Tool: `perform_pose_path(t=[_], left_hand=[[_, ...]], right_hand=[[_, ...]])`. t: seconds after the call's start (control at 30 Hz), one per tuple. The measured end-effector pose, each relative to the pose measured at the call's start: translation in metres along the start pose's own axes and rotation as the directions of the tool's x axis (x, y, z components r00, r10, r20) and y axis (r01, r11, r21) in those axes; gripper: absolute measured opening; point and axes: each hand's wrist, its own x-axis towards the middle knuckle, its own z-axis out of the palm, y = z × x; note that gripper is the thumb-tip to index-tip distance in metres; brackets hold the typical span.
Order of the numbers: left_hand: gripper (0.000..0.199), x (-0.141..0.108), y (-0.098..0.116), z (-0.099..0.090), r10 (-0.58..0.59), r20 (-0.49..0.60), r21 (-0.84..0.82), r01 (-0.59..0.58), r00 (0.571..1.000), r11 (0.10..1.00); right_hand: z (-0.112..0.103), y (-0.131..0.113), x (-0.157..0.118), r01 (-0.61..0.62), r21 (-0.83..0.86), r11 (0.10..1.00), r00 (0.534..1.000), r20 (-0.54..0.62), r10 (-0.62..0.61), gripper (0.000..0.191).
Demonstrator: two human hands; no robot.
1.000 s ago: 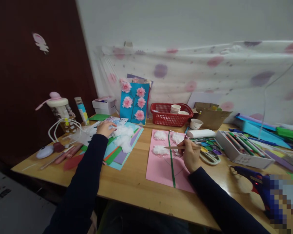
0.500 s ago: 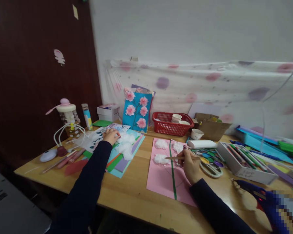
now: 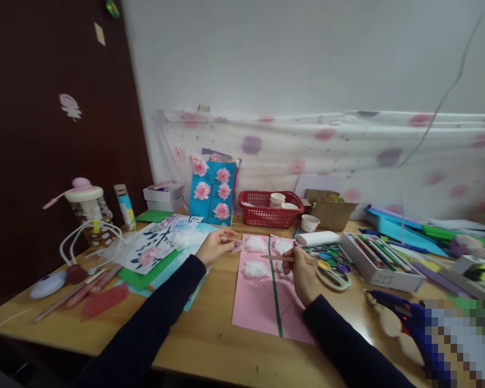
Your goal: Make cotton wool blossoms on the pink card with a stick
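A pink sheet (image 3: pixel 253 307) lies on the table with a green stripe (image 3: pixel 276 302) down it and white cotton tufts (image 3: pixel 256 269) on both sides of the stripe. My right hand (image 3: pixel 303 272) is closed on a thin wooden stick (image 3: pixel 277 258), whose tip points left across the sheet. At the sheet's upper left edge is my left hand (image 3: pixel 218 247), fingers pinched together; whatever they hold is too small to name. More loose cotton (image 3: pixel 188 237) sits on papers left of my left hand.
A red basket (image 3: pixel 267 215) with paper cups stands behind the sheet, beside a blue flower card (image 3: pixel 210 191). Scissors (image 3: pixel 334 276), a pencil box (image 3: pixel 382 275) and a blue glue gun (image 3: pixel 400 306) lie right. A bottle (image 3: pixel 89 215) and cables stand left.
My left hand has moved right, from the loose cotton to the pink sheet's edge. My right hand still holds the stick over the sheet. The view has turned slightly right.
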Motion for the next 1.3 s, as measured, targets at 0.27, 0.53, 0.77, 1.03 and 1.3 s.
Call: perform_pose_path(t=[0.27, 0.53, 0.77, 1.03, 1.3], left_hand=[[0.048, -0.012, -0.028, 0.033, -0.108, 0.166, 0.052, 0.1, 0.98, 0.994], [0.042, -0.014, -0.037, 0.038, -0.107, 0.128, 0.086, 0.096, 0.986, 0.992], [0.039, -0.015, -0.038, 0.038, -0.15, 0.115, 0.044, 0.146, 0.982, 0.988], [0.041, -0.017, -0.041, 0.038, -0.17, 0.14, 0.036, 0.167, 0.975, 0.985], [0.054, -0.02, -0.033, 0.039, -0.158, 0.163, 0.005, 0.159, 0.974, 0.987]], right_hand=[[0.0, 0.01, -0.003, -0.112, 0.039, 0.993, 0.983, 0.152, 0.105, 0.039], [0.002, 0.009, -0.006, -0.149, 0.0, 0.989, 0.963, 0.228, 0.145, 0.038], [0.006, 0.003, -0.009, -0.163, 0.0, 0.987, 0.96, 0.229, 0.159, 0.039], [0.003, 0.006, -0.007, -0.124, 0.027, 0.992, 0.98, 0.159, 0.118, 0.041], [0.002, 0.013, -0.003, -0.126, 0.05, 0.991, 0.985, 0.122, 0.119, 0.04]])
